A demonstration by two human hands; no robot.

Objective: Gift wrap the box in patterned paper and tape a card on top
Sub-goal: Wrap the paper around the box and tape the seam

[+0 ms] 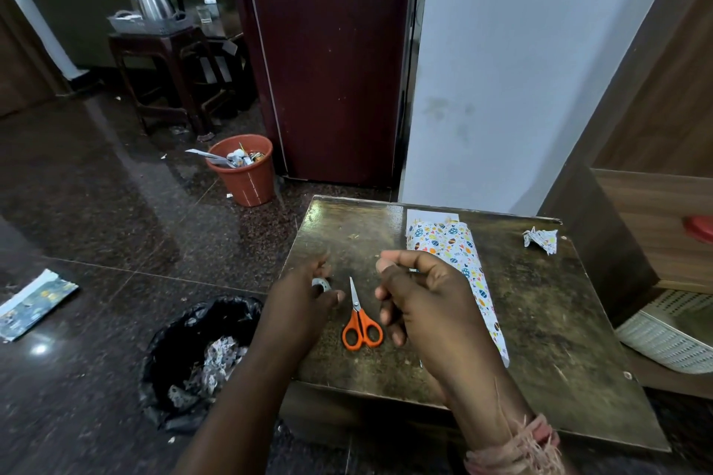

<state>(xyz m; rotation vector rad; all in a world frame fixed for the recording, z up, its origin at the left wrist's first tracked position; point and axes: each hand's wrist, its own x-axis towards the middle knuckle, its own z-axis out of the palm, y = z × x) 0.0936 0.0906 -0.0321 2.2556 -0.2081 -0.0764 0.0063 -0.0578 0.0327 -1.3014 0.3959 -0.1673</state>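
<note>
- Gripping a small tape roll (pixel 321 285), the left hand (pixel 304 299) curls its fingers round the ring above the near left part of the wooden table (pixel 548 324).
- The right hand (pixel 424 301) is raised over the table middle; thumb and forefinger are pressed together at the tip, apparently pinching a thin clear strip, probably tape, though the strip itself is too faint to confirm.
- A bundle of reddish thread (pixel 524 447) is tied round the right wrist.
- Orange-handled scissors (pixel 360 320) lie flat on the table between the two hands, blades closed and pointing away from the person.
- The wrapped box (pixel 455 258), covered in white paper printed with coloured egg shapes, lies on the table behind and to the right of the right hand, which hides part of it.
- A white card (pixel 432 215) lies at the far end of the box, touching it or tucked under it; which cannot be determined.
- A crumpled paper scrap (pixel 541 240) sits near the far right table edge, well apart from the box.
- On the floor left of the table: a black bin bag (pixel 200 355) holding paper offcuts, and farther off a terracotta-coloured waste bin (pixel 243 170).
</note>
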